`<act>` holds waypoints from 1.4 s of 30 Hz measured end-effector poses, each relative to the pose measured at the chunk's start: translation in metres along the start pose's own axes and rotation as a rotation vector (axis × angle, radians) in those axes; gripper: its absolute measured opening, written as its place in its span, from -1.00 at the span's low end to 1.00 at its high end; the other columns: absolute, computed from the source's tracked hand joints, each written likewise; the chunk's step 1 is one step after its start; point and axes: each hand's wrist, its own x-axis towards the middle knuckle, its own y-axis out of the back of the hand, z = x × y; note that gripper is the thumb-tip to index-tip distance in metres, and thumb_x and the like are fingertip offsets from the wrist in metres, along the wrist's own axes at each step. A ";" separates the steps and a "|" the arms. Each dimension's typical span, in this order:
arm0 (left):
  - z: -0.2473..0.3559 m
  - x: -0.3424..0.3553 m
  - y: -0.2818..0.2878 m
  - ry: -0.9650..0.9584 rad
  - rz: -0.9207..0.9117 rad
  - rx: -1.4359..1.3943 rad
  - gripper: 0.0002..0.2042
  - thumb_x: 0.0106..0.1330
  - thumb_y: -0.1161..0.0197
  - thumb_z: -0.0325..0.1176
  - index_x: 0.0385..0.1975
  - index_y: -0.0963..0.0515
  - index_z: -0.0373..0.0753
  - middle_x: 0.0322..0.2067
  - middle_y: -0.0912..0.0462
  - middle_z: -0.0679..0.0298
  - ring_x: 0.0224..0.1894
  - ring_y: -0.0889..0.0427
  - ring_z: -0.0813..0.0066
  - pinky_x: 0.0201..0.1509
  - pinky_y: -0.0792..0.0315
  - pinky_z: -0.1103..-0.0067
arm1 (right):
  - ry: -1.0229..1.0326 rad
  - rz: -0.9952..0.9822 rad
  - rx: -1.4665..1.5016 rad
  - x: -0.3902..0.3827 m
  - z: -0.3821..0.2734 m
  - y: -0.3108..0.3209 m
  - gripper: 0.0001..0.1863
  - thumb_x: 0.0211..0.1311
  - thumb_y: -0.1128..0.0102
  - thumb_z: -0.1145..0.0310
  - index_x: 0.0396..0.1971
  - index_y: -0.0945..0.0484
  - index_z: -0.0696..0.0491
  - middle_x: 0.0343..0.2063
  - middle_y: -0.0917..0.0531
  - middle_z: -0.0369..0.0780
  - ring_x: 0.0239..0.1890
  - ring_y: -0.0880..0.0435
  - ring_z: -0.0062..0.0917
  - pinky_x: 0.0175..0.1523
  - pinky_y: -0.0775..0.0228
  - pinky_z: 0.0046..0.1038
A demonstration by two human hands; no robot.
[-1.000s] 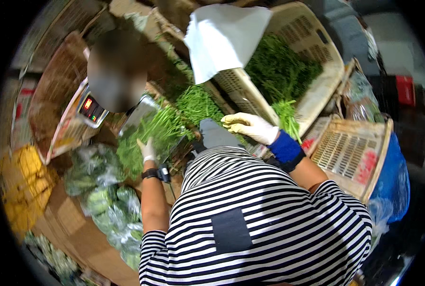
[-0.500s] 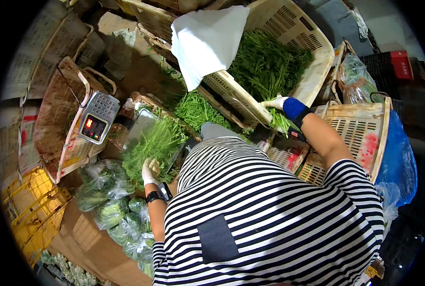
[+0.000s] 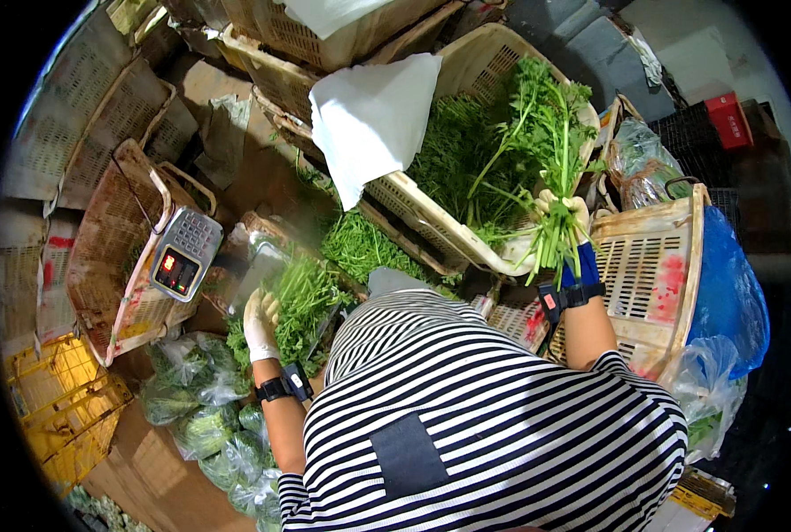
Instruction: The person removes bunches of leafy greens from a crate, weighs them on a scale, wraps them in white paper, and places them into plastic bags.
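Observation:
My right hand (image 3: 562, 211), in a pale glove with a blue cuff, grips a bunch of leafy green stems (image 3: 548, 151) lifted above the big cream crate of greens (image 3: 466, 232). My left hand (image 3: 260, 323), also gloved, rests on a pile of greens (image 3: 305, 293) lying on the scale's metal pan (image 3: 261, 266). My striped shirt fills the lower middle of the view. A white cloth (image 3: 369, 120) hangs over the crate's left rim.
A grey scale display (image 3: 184, 252) glows red at left, against wicker-like crates (image 3: 120, 239). Bagged greens (image 3: 200, 417) lie on cardboard below it. A yellow crate (image 3: 54, 417) sits lower left. An empty cream crate (image 3: 652, 275) and blue bag (image 3: 728, 293) stand right.
My right hand went from the crate's greens to lifting a bunch up out of it. My left hand stayed on the greens on the scale pan. The view shifted.

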 end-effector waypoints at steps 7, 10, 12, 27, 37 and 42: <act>0.099 -0.057 -0.153 -0.470 -0.499 0.232 -0.64 0.26 -0.01 -0.26 0.03 -0.36 -0.23 -0.07 -0.49 0.25 -0.09 -0.47 0.51 -0.12 -0.31 0.67 | 0.188 0.017 -0.009 -0.009 0.017 -0.082 -0.63 -0.19 -0.01 0.34 -0.30 -0.23 0.11 -0.64 -0.28 -0.32 -0.57 -0.25 -0.58 -0.43 -0.20 -0.53; 0.114 -0.073 -0.218 -0.555 -0.784 0.275 -0.53 0.21 -0.06 -0.24 0.09 -0.27 -0.33 0.06 -0.36 0.11 0.10 -0.33 0.34 0.17 -0.17 0.51 | 0.172 -0.089 0.055 -0.005 0.022 -0.098 -0.49 -0.23 -0.07 0.37 -0.16 -0.27 0.21 -0.63 -0.34 -0.30 -0.59 -0.25 -0.60 -0.49 -0.14 -0.62; 0.116 -0.082 -0.256 -0.561 -0.997 0.306 -0.37 0.17 -0.12 -0.18 0.18 -0.10 -0.36 0.16 -0.20 0.03 0.23 -0.14 0.28 0.27 -0.01 0.47 | 0.222 -0.149 0.042 0.005 0.030 -0.099 -0.43 -0.24 -0.11 0.39 -0.11 -0.29 0.26 -0.63 -0.37 -0.28 -0.60 -0.26 -0.60 -0.52 -0.14 -0.64; 0.106 -0.098 -0.280 -0.169 -1.115 -0.190 -0.61 0.09 -0.18 -0.34 -0.07 -0.39 -0.35 -0.12 -0.50 0.13 -0.02 -0.44 0.32 0.11 -0.27 0.42 | 0.310 0.038 -2.002 0.062 0.093 -0.161 -0.45 -0.20 -0.27 0.09 -0.21 -0.41 0.13 -0.26 -0.45 -0.11 -0.17 -0.47 -0.29 -0.06 -0.31 -0.36; 0.132 -0.114 -0.147 -0.408 -1.125 -0.499 -0.86 0.05 -0.18 -0.39 -0.41 -0.41 -0.20 -0.51 -0.49 0.30 -0.30 -0.49 0.39 -0.01 -0.32 0.34 | 0.182 -0.364 -1.111 0.140 0.155 -0.093 -0.35 0.29 0.58 -0.09 0.08 -0.28 0.07 0.11 -0.31 -0.15 0.17 -0.25 -0.40 0.27 0.02 -0.36; 0.121 -0.125 -0.084 -0.449 -0.736 -0.552 -0.76 0.10 -0.15 -0.43 -0.25 -0.29 -0.13 -0.47 -0.35 0.42 -0.26 -0.33 0.48 0.10 -0.16 0.34 | -0.467 -0.900 -1.590 0.140 0.240 -0.047 -0.46 0.27 0.33 -0.04 0.04 -0.35 0.04 -0.07 -0.49 -0.11 -0.04 -0.45 -0.33 0.18 -0.16 -0.35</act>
